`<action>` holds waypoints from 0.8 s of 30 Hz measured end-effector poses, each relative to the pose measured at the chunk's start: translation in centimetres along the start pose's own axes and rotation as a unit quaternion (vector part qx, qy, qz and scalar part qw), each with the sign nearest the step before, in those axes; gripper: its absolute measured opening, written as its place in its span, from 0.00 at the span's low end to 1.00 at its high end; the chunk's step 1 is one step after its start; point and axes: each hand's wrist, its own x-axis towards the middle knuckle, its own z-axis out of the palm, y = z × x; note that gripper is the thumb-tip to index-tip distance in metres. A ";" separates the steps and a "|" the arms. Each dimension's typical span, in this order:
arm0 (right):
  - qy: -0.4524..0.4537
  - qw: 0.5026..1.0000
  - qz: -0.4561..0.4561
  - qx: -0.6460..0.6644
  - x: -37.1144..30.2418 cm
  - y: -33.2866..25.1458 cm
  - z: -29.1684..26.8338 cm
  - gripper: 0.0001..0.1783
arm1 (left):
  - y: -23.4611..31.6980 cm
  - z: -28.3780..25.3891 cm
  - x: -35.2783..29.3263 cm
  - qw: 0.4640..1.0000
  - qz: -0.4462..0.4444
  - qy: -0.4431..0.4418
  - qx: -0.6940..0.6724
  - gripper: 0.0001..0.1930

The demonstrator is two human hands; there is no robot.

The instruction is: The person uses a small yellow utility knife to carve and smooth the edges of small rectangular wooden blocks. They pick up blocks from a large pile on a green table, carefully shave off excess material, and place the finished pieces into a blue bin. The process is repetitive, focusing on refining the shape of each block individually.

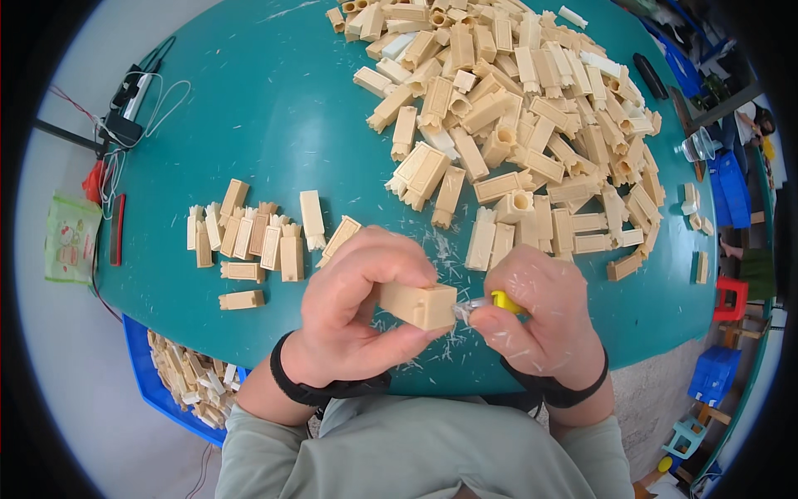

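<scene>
My left hand is closed round a beige rectangular block-like plastic piece, tilted with its end toward the right. In my right hand is a small knife with a yellow handle; its grey metal tip meets or nearly meets the piece's right end, and part of it is hidden by my fingers. Pale shavings lie on the green table beneath and cling to both hands. Just beyond my left hand rests a loose beige piece.
A large heap of similar hollow beige pieces covers the far right of the green table. At left stands a small group of them. A blue bin of pieces sits below the left edge. Cables lie at the far left.
</scene>
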 end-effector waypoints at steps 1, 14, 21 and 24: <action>0.000 1.000 -0.001 -0.005 0.0 0.0 0.0 0.15 | 0.0 0.0 0.0 1.000 -0.003 -0.001 0.000 0.18; 0.039 0.981 0.152 0.116 0.3 0.2 -0.3 0.13 | 0.5 0.5 0.2 0.997 -0.036 -0.063 -0.015 0.18; 0.013 0.981 0.142 0.135 0.1 -0.2 0.2 0.14 | -0.3 1.0 -0.2 0.997 -0.031 0.025 -0.066 0.25; 0.002 0.988 0.096 0.120 0.0 -0.1 0.1 0.13 | -0.1 0.9 -0.5 0.991 -0.053 0.045 -0.111 0.21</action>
